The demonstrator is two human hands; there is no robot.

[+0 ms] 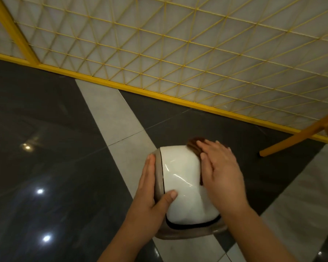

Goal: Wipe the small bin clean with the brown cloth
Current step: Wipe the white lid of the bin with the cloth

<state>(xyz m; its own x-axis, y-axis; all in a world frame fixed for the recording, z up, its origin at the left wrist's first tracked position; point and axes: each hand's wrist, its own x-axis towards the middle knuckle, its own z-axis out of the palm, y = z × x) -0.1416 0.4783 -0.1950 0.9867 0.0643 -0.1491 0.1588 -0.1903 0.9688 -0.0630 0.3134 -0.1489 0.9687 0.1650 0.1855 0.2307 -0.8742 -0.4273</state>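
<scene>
Glossy dark floor (45, 114) with a pale tile strip (112, 114) cutting diagonally across, ceiling lights reflecting as bright spots. Yellow wire-grid fence (178, 44) runs along the back over whitish panels, and a yellow brace (292, 138) leans at right.

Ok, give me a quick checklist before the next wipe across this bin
1. Small bin steadied: ok, left hand grips its side, thumb on the white surface.
2. Brown cloth under right hand: ok, pressed flat against the bin's far right side.
3. Cloth coverage: cannot tell, mostly hidden by the hand.
4. Remaining dirt: cannot tell, the glossy surface shows only glare.
5. Space around: ok, yellow mesh fence stands clear behind.
</scene>
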